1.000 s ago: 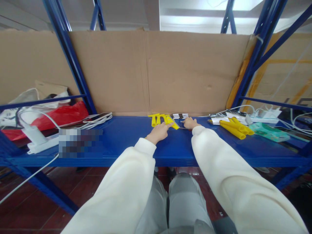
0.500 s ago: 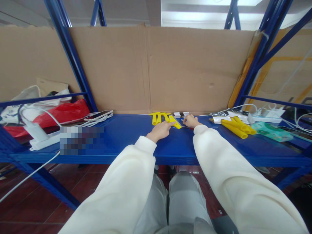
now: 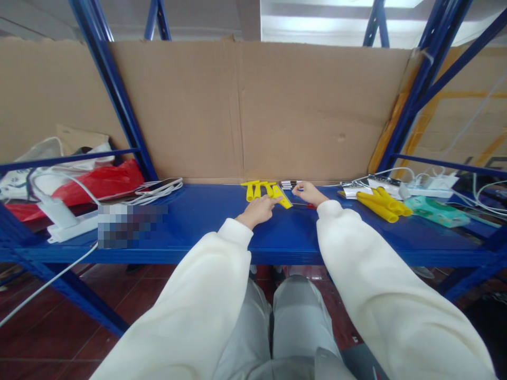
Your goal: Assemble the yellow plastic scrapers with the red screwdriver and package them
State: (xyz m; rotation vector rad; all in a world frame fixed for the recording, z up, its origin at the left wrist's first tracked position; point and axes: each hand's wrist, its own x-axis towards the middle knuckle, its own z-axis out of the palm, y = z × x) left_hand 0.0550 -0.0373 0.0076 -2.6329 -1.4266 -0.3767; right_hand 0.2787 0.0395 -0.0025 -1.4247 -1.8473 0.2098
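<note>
My left hand (image 3: 256, 210) rests on the blue shelf, its fingers gripping a yellow scraper (image 3: 283, 199) with a pale strip along one edge. The scraper lies at a slant between my two hands. To its right, my right hand (image 3: 311, 194) has thumb and forefinger pinched together just above the shelf; anything between them is too small to make out. Under that hand lies a screwdriver (image 3: 311, 206) with a red handle, partly covered. Behind the hands are several T-shaped yellow scrapers (image 3: 257, 191) in a row and a small stack of black-and-white strips (image 3: 288, 184).
Yellow tubular handles (image 3: 381, 205) lie on the right, beside silvery packs (image 3: 355, 190), a green packet (image 3: 437, 211) and a white power strip (image 3: 430, 190) with cables. At left are a red bag (image 3: 103, 184) and white cables (image 3: 162, 190). A cardboard panel (image 3: 277, 111) stands behind.
My right hand has lifted slightly and opened up the view of the red screwdriver handle beneath it. My left hand stays on the yellow scraper. The view has shifted slightly.
</note>
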